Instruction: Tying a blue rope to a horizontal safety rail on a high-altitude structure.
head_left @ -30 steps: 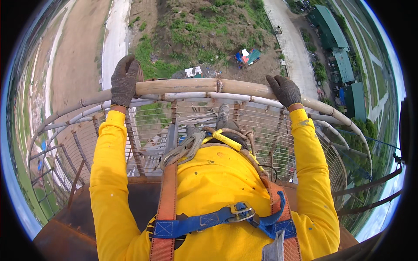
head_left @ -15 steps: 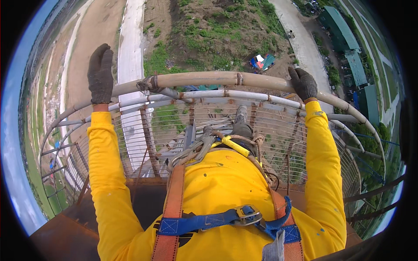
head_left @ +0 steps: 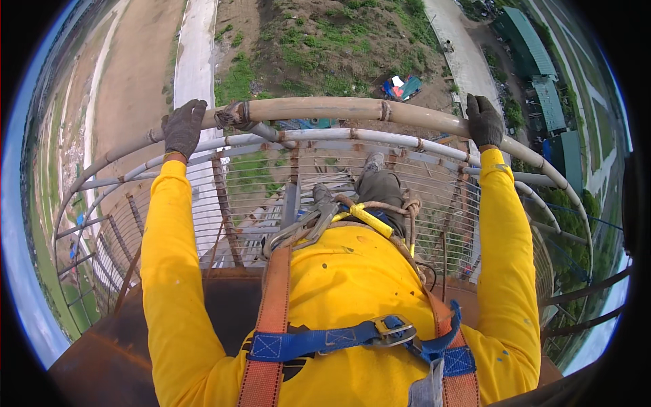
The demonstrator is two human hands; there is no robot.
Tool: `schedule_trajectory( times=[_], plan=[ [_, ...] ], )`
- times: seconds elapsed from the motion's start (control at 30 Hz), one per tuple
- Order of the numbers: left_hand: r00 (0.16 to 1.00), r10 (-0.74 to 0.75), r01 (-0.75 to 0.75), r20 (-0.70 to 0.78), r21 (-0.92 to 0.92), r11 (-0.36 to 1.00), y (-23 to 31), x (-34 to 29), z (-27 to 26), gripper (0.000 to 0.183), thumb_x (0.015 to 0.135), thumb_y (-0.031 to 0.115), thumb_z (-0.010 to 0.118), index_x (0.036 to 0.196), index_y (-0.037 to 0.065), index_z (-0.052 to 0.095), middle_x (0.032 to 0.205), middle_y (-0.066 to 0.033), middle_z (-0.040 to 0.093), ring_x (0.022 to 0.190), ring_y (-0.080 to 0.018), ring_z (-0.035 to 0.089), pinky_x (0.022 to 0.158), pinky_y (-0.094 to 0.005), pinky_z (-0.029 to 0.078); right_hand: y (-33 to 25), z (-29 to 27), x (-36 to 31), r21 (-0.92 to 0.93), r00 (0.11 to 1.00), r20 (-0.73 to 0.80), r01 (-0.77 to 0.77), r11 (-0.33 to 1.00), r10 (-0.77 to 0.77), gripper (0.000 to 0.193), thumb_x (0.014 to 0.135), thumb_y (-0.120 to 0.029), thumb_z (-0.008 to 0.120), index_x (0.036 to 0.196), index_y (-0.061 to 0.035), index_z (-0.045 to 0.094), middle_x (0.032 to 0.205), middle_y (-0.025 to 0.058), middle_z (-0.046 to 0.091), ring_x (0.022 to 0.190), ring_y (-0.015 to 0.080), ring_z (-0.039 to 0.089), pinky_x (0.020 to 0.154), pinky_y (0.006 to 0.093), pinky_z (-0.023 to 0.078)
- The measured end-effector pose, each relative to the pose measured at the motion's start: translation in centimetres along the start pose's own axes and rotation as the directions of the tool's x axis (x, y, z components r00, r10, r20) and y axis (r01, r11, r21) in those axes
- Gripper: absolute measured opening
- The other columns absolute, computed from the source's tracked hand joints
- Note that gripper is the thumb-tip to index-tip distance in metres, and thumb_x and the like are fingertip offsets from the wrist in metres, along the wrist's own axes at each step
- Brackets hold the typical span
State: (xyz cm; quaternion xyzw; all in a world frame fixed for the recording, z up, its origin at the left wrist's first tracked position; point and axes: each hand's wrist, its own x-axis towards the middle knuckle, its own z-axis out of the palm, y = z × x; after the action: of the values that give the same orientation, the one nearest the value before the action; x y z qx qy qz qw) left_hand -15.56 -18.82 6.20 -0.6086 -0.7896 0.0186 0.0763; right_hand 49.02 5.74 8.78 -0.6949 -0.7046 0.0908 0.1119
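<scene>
Both my hands wear dark grey knit gloves and hold the curved top rail (head_left: 325, 108) of a metal guardrail in front of me. My left hand (head_left: 183, 129) is closed over the rail on the left, a short way left of a wrapped joint (head_left: 234, 114). On the right, my right hand (head_left: 485, 122) grips the same rail. Below it runs a thinner grey lower rail (head_left: 339, 134). Across my yellow-shirted body lies a harness with orange straps (head_left: 274, 305) and a blue chest strap (head_left: 325, 341). Metal hooks (head_left: 312, 227) and a rope (head_left: 410, 207) hang at my waist.
Under my boots (head_left: 373, 163) is a barred grating (head_left: 325, 183) with gaps, high above the ground. A rusty brown steel surface (head_left: 102, 356) lies close to me. Far below are a pale road (head_left: 196, 54), a grassy dirt mound (head_left: 319, 47) and green-roofed buildings (head_left: 525, 41).
My left hand has moved right and nearer, from fingers stretched out to closing on the rail. My right hand has shifted slightly right along the rail. The whole view has tilted a little.
</scene>
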Motion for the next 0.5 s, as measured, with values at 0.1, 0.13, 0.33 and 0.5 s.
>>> schedule_trajectory(
  times=[0.1, 0.13, 0.33, 0.5],
  plan=[
    [0.989, -0.086, 0.1, 0.124, -0.11, 0.989, 0.2, 1.7, 0.1, 0.037, 0.102, 0.029, 0.045, 0.135, 0.02, 0.059, 0.137, -0.0075, 0.06, 0.113, -0.0368, 0.065, 0.105, -0.051, 0.04, 0.0, -0.1, 0.4, -0.015, 1.0, -0.005, -0.013, 1.0, 0.013, 0.047, 0.098, -0.051, 0.048, 0.118, -0.0142, 0.069, 0.114, 0.0186, 0.07, 0.108, 0.0393, 0.065, 0.094, 0.0479, 0.049],
    [0.989, -0.079, 0.094, 0.123, -0.119, 0.988, 0.3, 2.0, 0.0, 0.037, 0.102, 0.029, 0.045, 0.135, 0.02, 0.059, 0.137, -0.0075, 0.06, 0.113, -0.0368, 0.065, 0.105, -0.051, 0.04, 0.3, -0.2, 0.3, -0.024, 1.0, -0.01, -0.019, 1.0, 0.018, 0.047, 0.098, -0.051, 0.048, 0.118, -0.0142, 0.069, 0.114, 0.0186, 0.07, 0.108, 0.0393, 0.065, 0.094, 0.0479, 0.049],
    [0.956, 0.234, -0.221, 0.175, -0.087, 0.971, -2.4, 2.9, 0.4, 0.045, 0.098, 0.012, 0.048, 0.143, 0.017, 0.049, 0.137, -0.0103, 0.059, 0.111, -0.033, 0.066, 0.092, -0.0434, 0.053, 0.4, 0.0, -0.6, 0.084, 0.998, 0.054, 0.016, 0.996, -0.021, 0.047, 0.098, -0.052, 0.048, 0.114, -0.0137, 0.07, 0.1, 0.0148, 0.074, 0.099, 0.0369, 0.068, 0.089, 0.0466, 0.051],
    [0.942, -0.337, 0.231, -0.001, -0.726, 0.648, -0.9, 2.5, 2.1, 0.041, 0.103, 0.038, 0.05, 0.124, 0.007, 0.066, 0.099, -0.0093, 0.073, 0.084, -0.0173, 0.065, 0.08, -0.0318, 0.052, 0.6, -0.2, -1.0, 0.111, 0.997, -0.066, 0.051, 0.992, -0.044, 0.046, 0.099, -0.051, 0.049, 0.11, -0.0118, 0.07, 0.093, 0.0137, 0.074, 0.093, 0.0355, 0.069, 0.084, 0.0471, 0.051]
  ],
)
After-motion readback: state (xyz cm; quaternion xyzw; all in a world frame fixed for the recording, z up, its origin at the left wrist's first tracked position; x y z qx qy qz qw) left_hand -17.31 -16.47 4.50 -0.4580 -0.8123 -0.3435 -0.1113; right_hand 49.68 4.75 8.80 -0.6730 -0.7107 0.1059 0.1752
